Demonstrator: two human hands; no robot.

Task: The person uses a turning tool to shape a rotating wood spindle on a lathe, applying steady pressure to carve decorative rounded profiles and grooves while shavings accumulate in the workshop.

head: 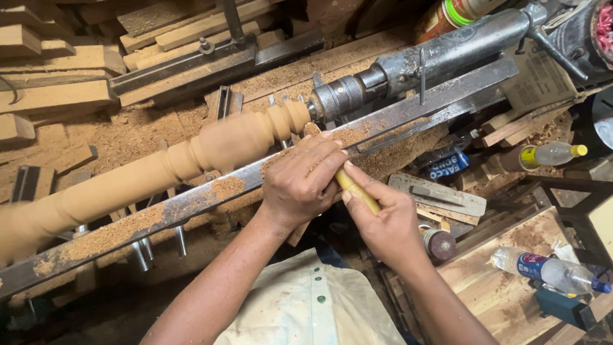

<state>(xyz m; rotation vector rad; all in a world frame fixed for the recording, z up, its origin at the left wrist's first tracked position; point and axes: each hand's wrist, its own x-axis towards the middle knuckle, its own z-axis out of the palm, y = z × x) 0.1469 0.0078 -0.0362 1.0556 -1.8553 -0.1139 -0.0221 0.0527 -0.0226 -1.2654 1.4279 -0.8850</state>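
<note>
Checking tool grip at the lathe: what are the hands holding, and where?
Both hands grip one turning tool: the right hand on its yellow handle, the left hand over its front end on the rail.

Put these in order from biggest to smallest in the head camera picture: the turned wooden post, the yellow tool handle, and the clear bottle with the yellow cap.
1. Turned wooden post, by far the biggest.
2. Clear bottle with the yellow cap.
3. Yellow tool handle, though both hands hide most of it, so places two and three are unsure.
</note>
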